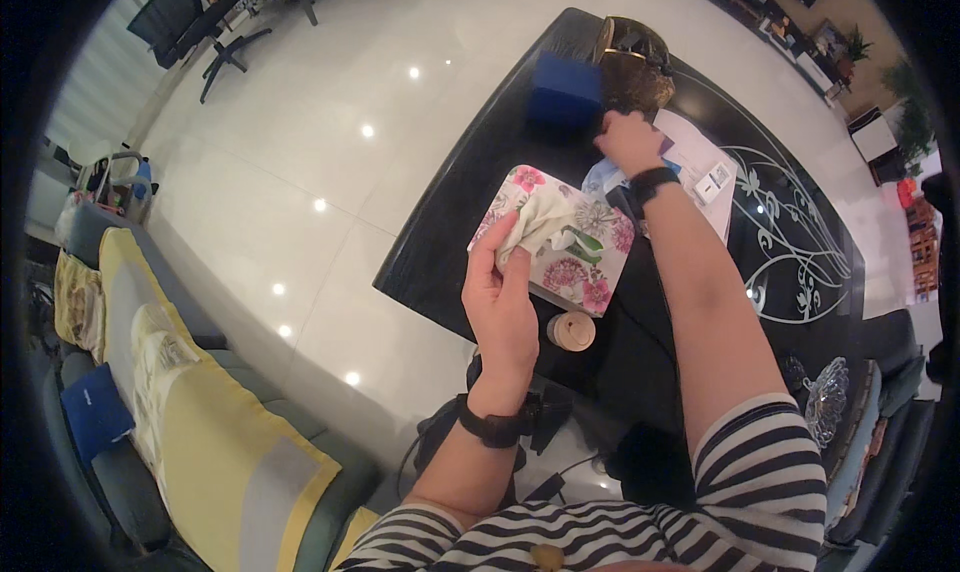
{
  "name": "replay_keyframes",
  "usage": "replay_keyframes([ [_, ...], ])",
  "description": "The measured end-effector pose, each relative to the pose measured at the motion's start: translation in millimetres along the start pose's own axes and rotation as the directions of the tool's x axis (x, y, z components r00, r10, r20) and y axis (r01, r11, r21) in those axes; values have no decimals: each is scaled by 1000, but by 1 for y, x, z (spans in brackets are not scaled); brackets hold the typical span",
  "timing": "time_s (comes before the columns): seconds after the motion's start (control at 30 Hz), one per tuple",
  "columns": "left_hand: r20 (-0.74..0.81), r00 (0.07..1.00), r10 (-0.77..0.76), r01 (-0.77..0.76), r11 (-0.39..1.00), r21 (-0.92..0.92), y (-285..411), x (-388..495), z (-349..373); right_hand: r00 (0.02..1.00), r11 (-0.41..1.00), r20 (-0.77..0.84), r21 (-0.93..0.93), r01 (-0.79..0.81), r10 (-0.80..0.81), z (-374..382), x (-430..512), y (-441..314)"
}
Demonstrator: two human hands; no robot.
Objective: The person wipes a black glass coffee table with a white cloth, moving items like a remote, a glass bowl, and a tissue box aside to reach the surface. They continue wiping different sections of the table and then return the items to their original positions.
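My left hand [499, 287] holds a crumpled cream cloth [536, 223] between thumb and fingers, over a flower-printed box [566, 275]. A small green and white item [581, 243] lies on the box top beside the cloth. My right hand [634, 146] reaches to the far part of the black table [450, 245], its fingers curled down beside a dark blue box [566, 88]. Whether those fingers hold anything is hidden. A blue and white plastic wrapper [602, 178] lies just below that hand. Near the flowered box's close edge stands a small round beige-lidded container [572, 331].
A brown and gold container [637, 65] stands behind the blue box. Papers [716, 148] lie right of my right hand, with a white labelled item [712, 185] on them. A glass dish [826, 401] sits at right. The sofa [247, 429] with a yellow cover runs along the left.
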State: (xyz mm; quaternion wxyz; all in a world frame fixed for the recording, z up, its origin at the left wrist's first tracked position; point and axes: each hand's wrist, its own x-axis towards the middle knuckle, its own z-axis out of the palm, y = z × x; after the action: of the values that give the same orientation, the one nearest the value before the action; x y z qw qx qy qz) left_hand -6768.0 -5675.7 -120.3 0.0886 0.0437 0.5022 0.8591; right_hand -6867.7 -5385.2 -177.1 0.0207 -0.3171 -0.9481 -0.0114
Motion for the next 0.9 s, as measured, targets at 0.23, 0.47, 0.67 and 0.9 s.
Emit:
replay_keyframes([
  [0.23, 10, 987, 161, -158, 955, 249, 4, 2, -4, 989, -8, -33, 999, 34, 141, -84, -98, 33],
  [0.47, 408, 678, 611, -725, 466, 507, 2, -19, 16, 965, 259, 66, 966, 2, -255, -117, -230, -13],
  [0.67, 393, 665, 635, -699, 343, 628, 5, -5, 4, 895, 54, 214, 976, -209, -392, -137, -230, 13],
  [0.9, 22, 918, 397, -320, 705, 633, 7, 17, -13, 993, -45, 5, 999, -10, -115, -152, -100, 62],
])
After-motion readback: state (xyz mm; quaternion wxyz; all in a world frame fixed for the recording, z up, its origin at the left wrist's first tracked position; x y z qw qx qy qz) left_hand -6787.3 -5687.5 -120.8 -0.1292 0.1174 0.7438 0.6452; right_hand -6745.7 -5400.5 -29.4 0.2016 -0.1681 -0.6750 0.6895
